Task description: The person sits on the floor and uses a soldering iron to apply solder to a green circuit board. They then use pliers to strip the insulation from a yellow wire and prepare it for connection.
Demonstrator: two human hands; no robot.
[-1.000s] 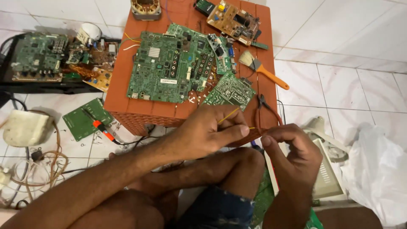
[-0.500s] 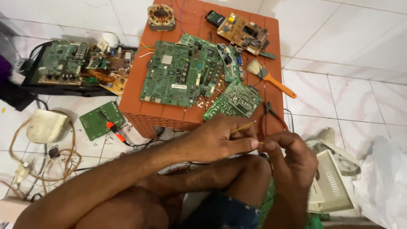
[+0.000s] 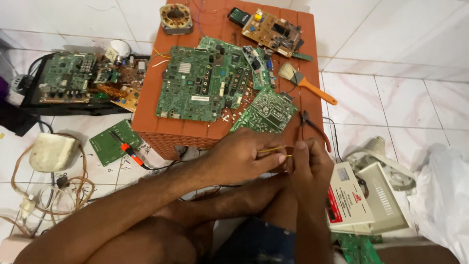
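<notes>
My left hand (image 3: 244, 159) pinches a thin yellow wire (image 3: 271, 149), its length running crosswise toward my right hand (image 3: 309, 164), which closes on the other end. Beyond, cutters (image 3: 312, 124) lie on the orange stool (image 3: 168, 129).

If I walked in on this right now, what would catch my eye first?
Probably the large green circuit board lying in the middle of the orange brick-patterned stool. Just below it, the left hand and right hand meet over a thin yellow wire, pinched in the left hand's fingers.
</notes>
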